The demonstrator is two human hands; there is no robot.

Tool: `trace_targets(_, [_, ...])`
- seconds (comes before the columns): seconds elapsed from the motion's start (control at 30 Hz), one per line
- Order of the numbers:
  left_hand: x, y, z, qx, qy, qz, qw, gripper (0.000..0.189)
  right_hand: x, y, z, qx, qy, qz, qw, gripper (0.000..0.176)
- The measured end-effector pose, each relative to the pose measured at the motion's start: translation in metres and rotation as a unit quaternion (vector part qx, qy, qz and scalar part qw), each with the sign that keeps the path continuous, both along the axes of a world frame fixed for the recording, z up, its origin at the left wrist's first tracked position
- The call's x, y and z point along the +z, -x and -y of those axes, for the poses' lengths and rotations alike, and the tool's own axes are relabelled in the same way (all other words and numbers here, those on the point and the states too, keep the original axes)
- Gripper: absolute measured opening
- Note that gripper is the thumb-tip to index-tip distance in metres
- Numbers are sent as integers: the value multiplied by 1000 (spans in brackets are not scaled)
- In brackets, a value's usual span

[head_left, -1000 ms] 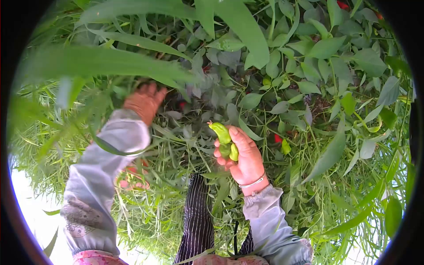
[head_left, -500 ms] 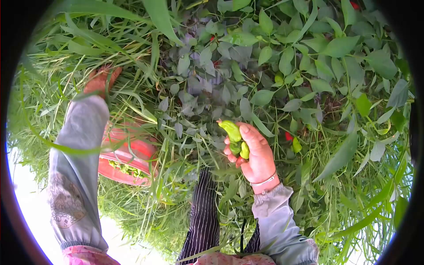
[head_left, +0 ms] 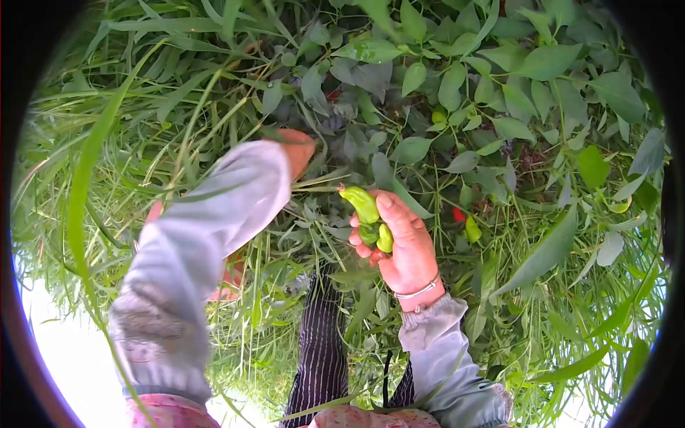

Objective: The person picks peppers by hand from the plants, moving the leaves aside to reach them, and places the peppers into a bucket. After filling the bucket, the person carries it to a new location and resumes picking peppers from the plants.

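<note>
My right hand (head_left: pixel 408 250), a bracelet on its wrist, is closed around several green peppers (head_left: pixel 360 205) in the middle of the view. One long pale-green pepper sticks out past the fingertips. Up and to the left, my left hand (head_left: pixel 296 151) reaches into the leaves beside the pepper plants (head_left: pixel 421 153); its fingers are hidden by foliage and the sleeve. To the right of my right hand, a yellow-green pepper (head_left: pixel 472 229) hangs on a plant next to a small red pepper (head_left: pixel 458 214).
Long grass (head_left: pixel 93 185) covers the left side and mixes with the pepper plants. A red tub (head_left: pixel 230 279) stands in the grass, mostly hidden behind my left sleeve. My striped trouser leg (head_left: pixel 321 342) is below, between my arms.
My left hand has swung right from the tall grass toward the plants, and its arm now covers most of the tub. My right hand keeps the peppers, shifted slightly left in view.
</note>
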State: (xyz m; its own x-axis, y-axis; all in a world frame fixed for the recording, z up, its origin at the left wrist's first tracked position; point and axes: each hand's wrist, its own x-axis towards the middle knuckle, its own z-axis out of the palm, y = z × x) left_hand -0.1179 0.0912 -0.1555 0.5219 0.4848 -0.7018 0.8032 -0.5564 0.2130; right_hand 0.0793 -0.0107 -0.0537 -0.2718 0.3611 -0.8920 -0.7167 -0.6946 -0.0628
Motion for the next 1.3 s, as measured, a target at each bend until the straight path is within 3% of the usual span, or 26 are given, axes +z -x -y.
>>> trace_targets(0.17, [-63, -6, 26, 55, 15, -73, 996, 18, 0, -5, -2, -20, 23, -6, 1000, 28])
trace_targets(0.43, [-82, 15, 111, 151, 45, -62, 985, 26, 6, -5, -3, -35, 22, -9, 999, 31])
trace_targets(0.57, [-79, 24, 147, 297, 58, -3, 953, 29, 3, -5, -4, -30, 11, 6, 999, 31])
trace_targets(0.63, [-11, -16, 118, 324, 83, -32, 942, 29, 1, -4, -3, -19, 10, 12, 1000, 30])
trace_targets(0.73, [19, -35, 123, 287, 145, -25, 947, 19, -1, -1, -7, 9, -4, 47, 999, 31])
trace_targets(0.8, [38, -55, 132, 251, 96, -28, 963, 20, 2, -9, -10, 53, -22, 96, 994, 26])
trace_targets(0.9, [72, -86, 148, 358, 71, 10, 931, 36, 5, -14, -14, 86, -32, 124, 988, 22])
trace_targets(0.93, [81, -96, 151, 397, 47, 21, 917, 41, 5, -15, -15, 113, -40, 140, 983, 21])
trace_targets(1.03, [96, -110, 161, 369, 93, -52, 923, 45, 10, -16, -18, 185, -60, 168, 966, 21])
trace_targets(1.17, [106, -121, 170, 323, 95, -113, 935, 71, 21, -17, -23, 241, -112, 170, 949, 23])
trace_targets(1.27, [114, -117, 155, 411, 186, -122, 884, 76, 24, -11, -24, 270, -155, 177, 934, 21])
trace_targets(1.3, [122, -117, 156, 407, 172, -113, 890, 73, 30, -9, -31, 294, -164, 158, 928, 18])
